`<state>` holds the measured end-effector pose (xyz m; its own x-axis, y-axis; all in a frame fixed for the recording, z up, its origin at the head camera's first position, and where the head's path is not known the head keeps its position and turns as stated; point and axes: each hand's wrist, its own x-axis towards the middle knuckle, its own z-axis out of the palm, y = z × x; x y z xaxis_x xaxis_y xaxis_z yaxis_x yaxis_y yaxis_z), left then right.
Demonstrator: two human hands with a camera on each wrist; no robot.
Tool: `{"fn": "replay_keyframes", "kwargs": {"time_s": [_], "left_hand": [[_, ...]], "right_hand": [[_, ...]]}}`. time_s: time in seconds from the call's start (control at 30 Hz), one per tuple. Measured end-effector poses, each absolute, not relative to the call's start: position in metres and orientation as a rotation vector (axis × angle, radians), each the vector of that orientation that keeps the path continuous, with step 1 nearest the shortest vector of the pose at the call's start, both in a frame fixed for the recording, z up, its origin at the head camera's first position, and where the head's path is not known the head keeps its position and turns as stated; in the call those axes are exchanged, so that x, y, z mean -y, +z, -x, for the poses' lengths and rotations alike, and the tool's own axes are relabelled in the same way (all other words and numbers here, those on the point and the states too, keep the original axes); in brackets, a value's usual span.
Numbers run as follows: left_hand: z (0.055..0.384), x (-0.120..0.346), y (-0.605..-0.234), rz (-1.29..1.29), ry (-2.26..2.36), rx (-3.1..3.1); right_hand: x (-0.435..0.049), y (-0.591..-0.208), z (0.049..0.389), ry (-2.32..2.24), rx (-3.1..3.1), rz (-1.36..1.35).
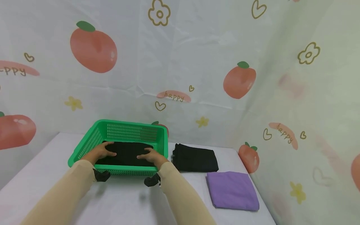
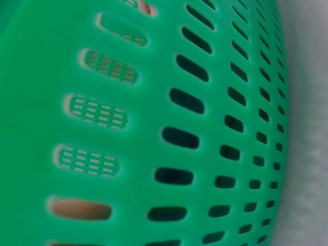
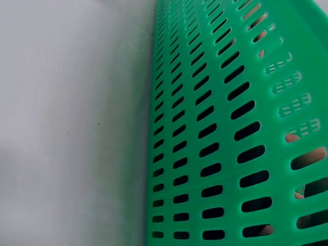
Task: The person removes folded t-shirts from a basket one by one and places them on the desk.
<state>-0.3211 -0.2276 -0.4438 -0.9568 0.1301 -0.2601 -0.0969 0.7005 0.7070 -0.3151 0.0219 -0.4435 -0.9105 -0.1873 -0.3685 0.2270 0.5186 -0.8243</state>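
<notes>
A folded black cloth lies inside the green plastic basket. My left hand reaches over the near rim and rests on the cloth's left end, thumb and forefinger spread apart. At the opposite end, my right hand touches the cloth with its thumb and fingers extended. Some fingertips are hard to make out against the black fabric. Both wrist views mostly show the basket's slotted wall, the left and the right; only bits of skin appear through the slots.
Right of the basket lies another folded black cloth. Nearer and further right is a folded purple cloth. All stand on a white-covered table, with a fruit-patterned curtain behind and along the right side.
</notes>
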Motion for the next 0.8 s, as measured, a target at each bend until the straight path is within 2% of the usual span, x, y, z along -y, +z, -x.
{"fn": "replay_keyframes", "kwargs": {"time_s": [0.8], "left_hand": [[0.3177,0.2337,-0.4393,0.018,1.298,-2.582]], "right_hand": [[-0.024,-0.4437,0.3198,-1.576,-2.217,-0.02]]}}
